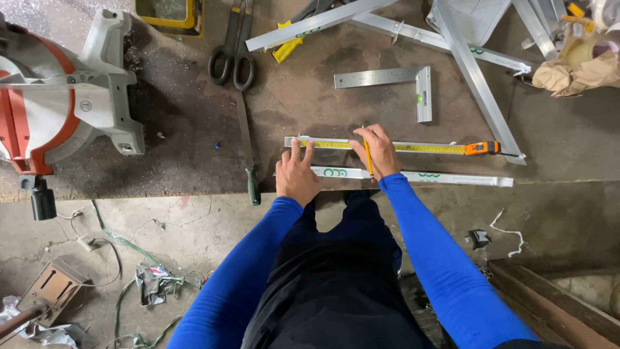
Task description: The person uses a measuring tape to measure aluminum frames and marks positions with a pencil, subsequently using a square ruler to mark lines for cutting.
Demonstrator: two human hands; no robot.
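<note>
My left hand (296, 173) presses flat on the left end of a white aluminium strip (452, 178) lying at the front edge of the dark workbench (194, 148), fingers spread and touching a yellow measuring tape (420, 148). The tape lies stretched along a second metal strip, its orange case (482, 148) at the right. My right hand (378, 150) grips a yellow pencil (368, 158), point down between the two strips. Both arms wear blue sleeves.
A red and grey mitre saw (58, 97) stands at the left. Tin snips (234, 48), a metal try square (413, 84), a green-handled file (248, 152) and several aluminium profiles (478, 77) lie on the bench. Scraps and cables litter the floor (129, 258).
</note>
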